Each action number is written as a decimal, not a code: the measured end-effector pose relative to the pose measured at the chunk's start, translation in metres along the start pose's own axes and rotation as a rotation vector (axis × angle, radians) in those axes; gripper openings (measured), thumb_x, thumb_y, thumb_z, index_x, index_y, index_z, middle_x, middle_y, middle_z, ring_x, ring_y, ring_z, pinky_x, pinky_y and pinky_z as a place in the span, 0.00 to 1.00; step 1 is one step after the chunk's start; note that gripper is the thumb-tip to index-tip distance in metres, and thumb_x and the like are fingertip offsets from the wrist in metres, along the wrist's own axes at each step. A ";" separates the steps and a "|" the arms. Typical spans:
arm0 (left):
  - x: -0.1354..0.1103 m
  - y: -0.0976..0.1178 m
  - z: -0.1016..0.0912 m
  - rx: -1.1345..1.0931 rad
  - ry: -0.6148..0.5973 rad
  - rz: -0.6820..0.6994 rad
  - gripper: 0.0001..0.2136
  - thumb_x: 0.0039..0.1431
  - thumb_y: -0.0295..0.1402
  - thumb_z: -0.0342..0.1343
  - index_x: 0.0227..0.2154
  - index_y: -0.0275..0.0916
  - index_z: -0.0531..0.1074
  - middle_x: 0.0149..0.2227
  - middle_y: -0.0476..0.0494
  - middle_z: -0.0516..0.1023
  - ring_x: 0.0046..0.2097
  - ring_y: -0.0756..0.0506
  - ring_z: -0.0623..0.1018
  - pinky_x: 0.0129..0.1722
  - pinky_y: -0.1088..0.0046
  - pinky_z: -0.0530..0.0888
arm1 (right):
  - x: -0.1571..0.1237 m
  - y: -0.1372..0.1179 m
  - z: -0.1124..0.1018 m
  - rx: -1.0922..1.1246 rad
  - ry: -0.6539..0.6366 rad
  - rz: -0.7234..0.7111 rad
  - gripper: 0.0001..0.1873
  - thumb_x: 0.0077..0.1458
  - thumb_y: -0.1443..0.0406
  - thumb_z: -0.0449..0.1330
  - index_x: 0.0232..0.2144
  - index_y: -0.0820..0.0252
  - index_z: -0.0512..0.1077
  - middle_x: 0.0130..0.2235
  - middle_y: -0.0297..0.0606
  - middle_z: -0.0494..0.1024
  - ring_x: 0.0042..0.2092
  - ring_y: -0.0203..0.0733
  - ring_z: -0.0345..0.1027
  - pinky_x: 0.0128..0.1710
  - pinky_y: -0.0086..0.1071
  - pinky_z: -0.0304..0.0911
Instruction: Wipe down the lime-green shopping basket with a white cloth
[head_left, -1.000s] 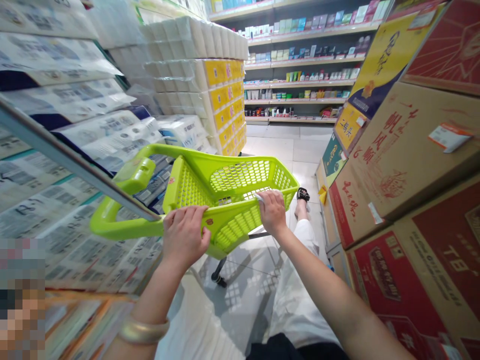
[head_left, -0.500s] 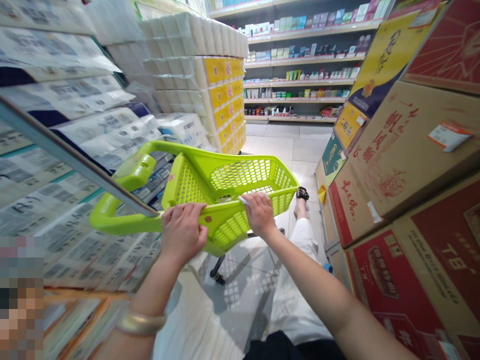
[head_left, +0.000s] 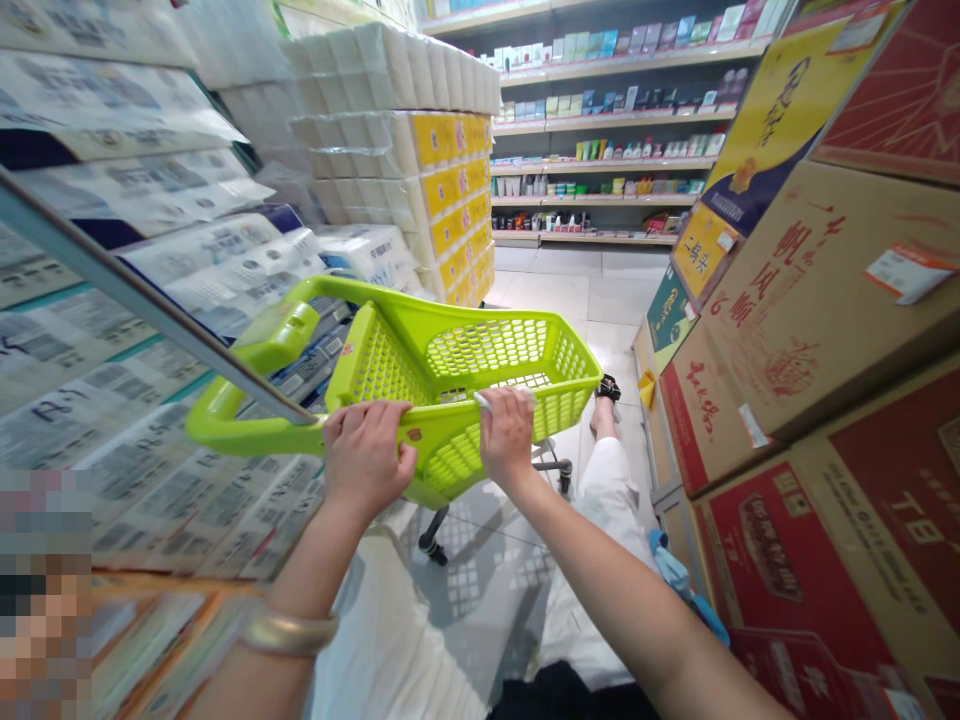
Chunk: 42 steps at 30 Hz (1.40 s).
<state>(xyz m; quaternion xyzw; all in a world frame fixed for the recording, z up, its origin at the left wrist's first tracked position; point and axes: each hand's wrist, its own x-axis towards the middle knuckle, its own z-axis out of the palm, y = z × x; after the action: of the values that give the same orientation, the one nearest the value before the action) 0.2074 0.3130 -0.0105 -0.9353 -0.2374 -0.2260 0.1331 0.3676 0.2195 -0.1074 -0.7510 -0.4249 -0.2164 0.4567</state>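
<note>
A lime-green plastic shopping cart (head_left: 480, 355) with a perforated basket stands in front of me, and nothing shows inside it. My left hand (head_left: 366, 460) grips its near rim, with a metal bangle (head_left: 289, 632) on that wrist. My right hand (head_left: 508, 437) holds the same rim further right, and a small white item (head_left: 482, 401) pokes out beside its fingers. The cart's long handle (head_left: 225, 425) reaches left, close to a metal shelf rail (head_left: 142, 290). One dark caster (head_left: 433, 547) shows under the basket.
Wrapped toilet-paper packs (head_left: 150, 400) fill shelves on the left, and more stand stacked (head_left: 390, 130) ahead. Printed cardboard cartons (head_left: 795, 330) wall the right side. Merchandise shelves (head_left: 607, 130) stand at the back of the tiled aisle (head_left: 577, 295). A blue cloth (head_left: 675, 575) hangs near my white trouser leg (head_left: 611, 490).
My right hand has slid left along the rim, closer to my left hand. The cart has turned slightly, and a blue cloth has come into view at lower right.
</note>
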 end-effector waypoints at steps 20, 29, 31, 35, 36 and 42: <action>0.000 -0.028 0.003 -0.027 -0.015 -0.093 0.11 0.51 0.32 0.52 0.39 0.43 0.71 0.39 0.43 0.78 0.45 0.37 0.73 0.50 0.57 0.62 | -0.012 0.024 -0.030 -0.111 0.069 0.104 0.14 0.63 0.67 0.49 0.47 0.58 0.70 0.45 0.43 0.74 0.53 0.48 0.59 0.60 0.47 0.48; -0.001 -0.037 0.005 -0.019 -0.031 -0.098 0.09 0.52 0.33 0.51 0.37 0.42 0.71 0.37 0.43 0.78 0.45 0.37 0.73 0.50 0.57 0.62 | -0.016 -0.029 -0.004 -0.021 -0.064 -0.133 0.14 0.62 0.67 0.52 0.49 0.55 0.69 0.46 0.39 0.75 0.50 0.44 0.62 0.59 0.40 0.50; -0.001 -0.041 0.005 -0.022 -0.023 -0.111 0.09 0.52 0.33 0.50 0.36 0.42 0.72 0.37 0.42 0.78 0.44 0.37 0.73 0.50 0.56 0.62 | -0.018 -0.015 -0.013 -0.051 -0.073 -0.170 0.14 0.62 0.67 0.52 0.49 0.55 0.69 0.46 0.38 0.75 0.50 0.43 0.62 0.58 0.39 0.51; 0.001 -0.049 0.004 -0.049 -0.021 -0.109 0.10 0.52 0.33 0.50 0.35 0.41 0.72 0.37 0.42 0.79 0.45 0.37 0.74 0.50 0.56 0.62 | -0.024 0.020 -0.035 -0.128 -0.033 -0.145 0.15 0.62 0.68 0.52 0.49 0.55 0.70 0.46 0.39 0.76 0.51 0.44 0.62 0.59 0.41 0.50; 0.001 -0.051 0.004 -0.053 -0.023 -0.105 0.10 0.52 0.34 0.50 0.35 0.41 0.73 0.37 0.41 0.79 0.45 0.37 0.74 0.50 0.56 0.62 | -0.026 0.028 -0.041 -0.141 -0.014 -0.127 0.15 0.62 0.68 0.52 0.49 0.55 0.70 0.45 0.40 0.76 0.51 0.45 0.62 0.59 0.41 0.51; 0.003 -0.050 0.006 -0.037 -0.030 -0.162 0.09 0.51 0.37 0.51 0.34 0.43 0.73 0.35 0.42 0.78 0.44 0.36 0.72 0.50 0.55 0.61 | -0.030 0.019 -0.043 -0.119 0.041 0.073 0.15 0.62 0.67 0.50 0.49 0.56 0.70 0.45 0.43 0.74 0.52 0.48 0.60 0.59 0.47 0.49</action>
<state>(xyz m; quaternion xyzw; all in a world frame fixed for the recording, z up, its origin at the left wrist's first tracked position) 0.1868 0.3591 -0.0074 -0.9186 -0.3103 -0.2264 0.0934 0.3702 0.1652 -0.1174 -0.7873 -0.3739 -0.2399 0.4275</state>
